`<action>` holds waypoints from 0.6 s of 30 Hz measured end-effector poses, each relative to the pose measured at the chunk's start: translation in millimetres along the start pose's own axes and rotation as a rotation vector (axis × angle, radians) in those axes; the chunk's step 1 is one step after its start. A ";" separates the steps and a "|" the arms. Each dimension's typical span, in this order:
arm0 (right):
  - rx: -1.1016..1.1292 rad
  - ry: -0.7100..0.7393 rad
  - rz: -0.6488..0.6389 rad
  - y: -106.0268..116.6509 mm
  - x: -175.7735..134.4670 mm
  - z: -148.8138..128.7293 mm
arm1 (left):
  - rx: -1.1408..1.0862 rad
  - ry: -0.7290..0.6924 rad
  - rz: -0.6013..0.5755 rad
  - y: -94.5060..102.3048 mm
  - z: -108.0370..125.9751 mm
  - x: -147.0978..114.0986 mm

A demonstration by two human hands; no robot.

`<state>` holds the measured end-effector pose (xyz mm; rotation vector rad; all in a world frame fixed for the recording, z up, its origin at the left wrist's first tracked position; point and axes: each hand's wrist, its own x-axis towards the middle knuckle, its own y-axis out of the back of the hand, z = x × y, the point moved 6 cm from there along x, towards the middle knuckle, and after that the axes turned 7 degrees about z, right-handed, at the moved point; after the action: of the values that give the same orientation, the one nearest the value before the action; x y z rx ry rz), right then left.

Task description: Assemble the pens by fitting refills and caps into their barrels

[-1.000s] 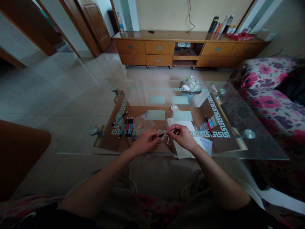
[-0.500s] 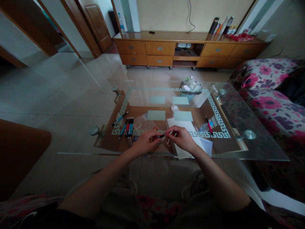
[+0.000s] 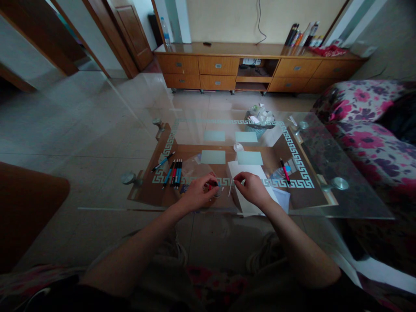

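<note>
My left hand (image 3: 197, 191) is closed in a pinch above the glass table's near side. At its fingertips shows a small dark piece (image 3: 216, 183), its kind too small to make out, with some red behind it. To the right, my right hand (image 3: 251, 189) has thumb and forefinger pressed together; whatever they hold is too small to name. A thin white stick (image 3: 230, 189) shows just left of its fingertips, and I cannot tell whether they touch it. Several blue and red pens (image 3: 175, 173) lie side by side left of my hands, with another blue pen (image 3: 163, 162) slanted beside them. A red pen (image 3: 285, 171) lies at the right.
The glass table (image 3: 357, 203) has a lower brown shelf with a white box (image 3: 256, 197) and a clear plastic bag (image 3: 195, 167) near my hands. Beyond it stand a full waste basket (image 3: 260, 125) and a wooden cabinet (image 3: 218, 66). A flowered sofa (image 3: 370, 138) is at the right.
My hands, which met at a small dark piece, have come apart. The right hand has shifted slightly right, leaving a gap between the fingertips. The pens on the table have not moved.
</note>
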<state>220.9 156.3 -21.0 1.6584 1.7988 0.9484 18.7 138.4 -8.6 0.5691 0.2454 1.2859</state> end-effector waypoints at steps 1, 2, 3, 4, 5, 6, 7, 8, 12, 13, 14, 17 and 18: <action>-0.042 -0.016 -0.035 -4.1 -1.2 2.0 | 0.007 0.002 0.005 0.6 -0.1 0.1; -0.082 -0.024 -0.068 -7.6 -2.5 2.6 | 0.011 0.002 0.009 1.0 -0.3 0.2; -0.123 -0.016 -0.094 -10.0 -3.9 1.4 | 0.012 0.004 0.011 1.1 -0.6 0.2; -0.165 0.007 -0.116 -11.5 -5.1 -1.6 | 0.012 0.006 0.010 1.1 -1.1 0.2; -0.212 0.041 -0.136 -12.0 -6.4 -5.6 | 0.010 0.010 0.010 1.2 -1.6 0.2; -0.263 0.081 -0.156 -12.0 -7.6 -10.2 | 0.008 0.014 0.011 1.1 -2.0 0.1; -0.319 0.120 -0.175 -11.5 -8.7 -14.5 | 0.008 0.017 0.013 1.2 -2.4 0.0; -0.376 0.154 -0.193 -10.8 -9.7 -18.2 | 0.008 0.020 0.018 1.4 -2.8 0.0; -0.554 0.219 -0.242 -9.7 -12.2 -23.2 | 0.006 0.029 0.031 1.7 -4.0 -0.1; -0.577 0.223 -0.253 -10.6 -12.7 -22.6 | 0.006 0.029 0.028 1.5 -4.1 0.0; -0.593 0.227 -0.263 -11.9 -13.2 -22.0 | 0.008 0.028 0.025 1.3 -4.1 0.1; -0.627 0.246 -0.269 -15.3 -14.2 -20.8 | 0.015 0.022 0.021 1.1 -3.5 0.5; -0.640 0.249 -0.264 -15.8 -14.2 -20.5 | 0.016 0.022 0.022 1.1 -3.3 0.6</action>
<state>196.9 139.0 -21.7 0.9183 1.5704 1.4574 16.4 140.0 -10.7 0.5727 0.2683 1.3131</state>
